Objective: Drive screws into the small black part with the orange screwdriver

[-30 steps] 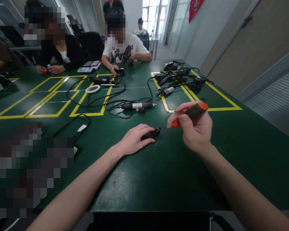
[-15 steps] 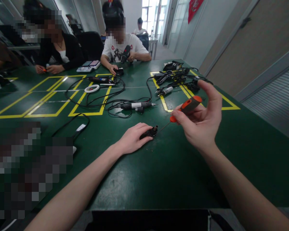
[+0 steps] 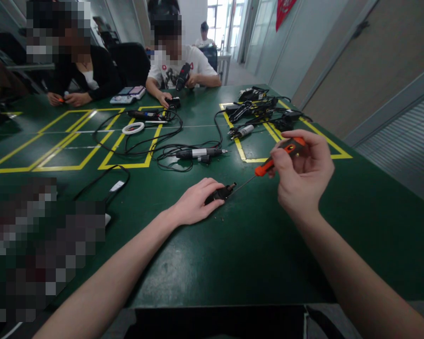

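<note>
Near the middle of the green table, my left hand grips a small black part against the surface. A short metal piece sticks up from the part's right end. My right hand is wrapped round the orange and grey handle of a screwdriver, to the right of the part. The thin shaft slants down to the left, and its tip is at the part's right end; whether it touches is too small to tell. Tiny bits lie just below my left hand.
Beyond my hands lies a grey and black pen-shaped tool with cables, and a white ring. Plugs and black cables are heaped at back right. Across the table a person holds a black drill; another sits left.
My right hand has moved slightly right and its fingers have closed further round the screwdriver handle, which now leans lower. My left hand stays on the black part.
</note>
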